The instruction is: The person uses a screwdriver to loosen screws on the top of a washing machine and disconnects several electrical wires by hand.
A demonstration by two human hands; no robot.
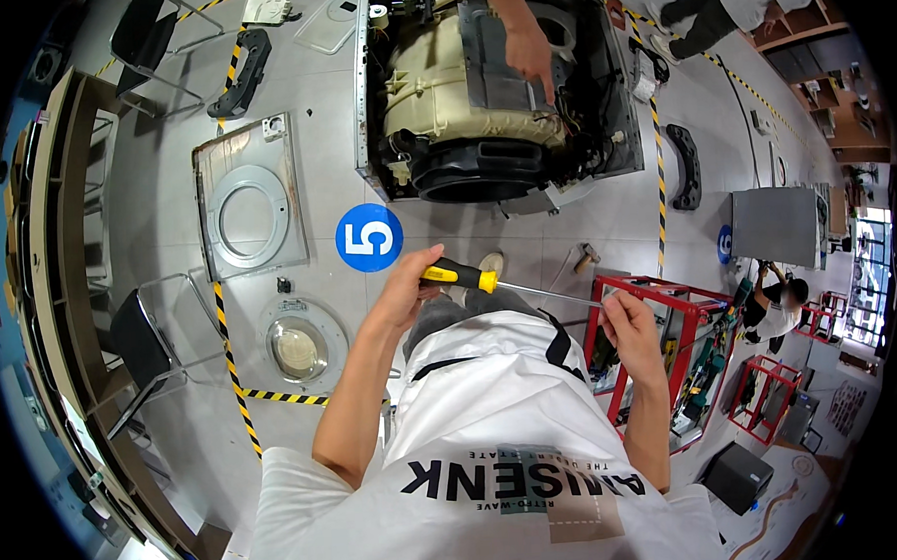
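Note:
In front of my body I hold a screwdriver (460, 275) level, its yellow and black handle to the left and its long thin shaft to the right. The handle is gripped in my left hand (405, 290). My right hand (631, 330) pinches the shaft's tip end, which the fingers cover. Ahead lies a stripped washing machine (440, 85) with its pale tub, black round front and wiring exposed. Another person's hand (530, 56) reaches into it from the far side, pointing a finger at the wiring.
Front panel (252, 210) and round glass door (298, 349) lie on the floor at left, near a folding chair (146, 338). A red-framed tool cart (662, 346) stands by my right arm. A hammer (587, 258) lies beyond it. Striped tape (233, 334) marks the floor. Other people are at right.

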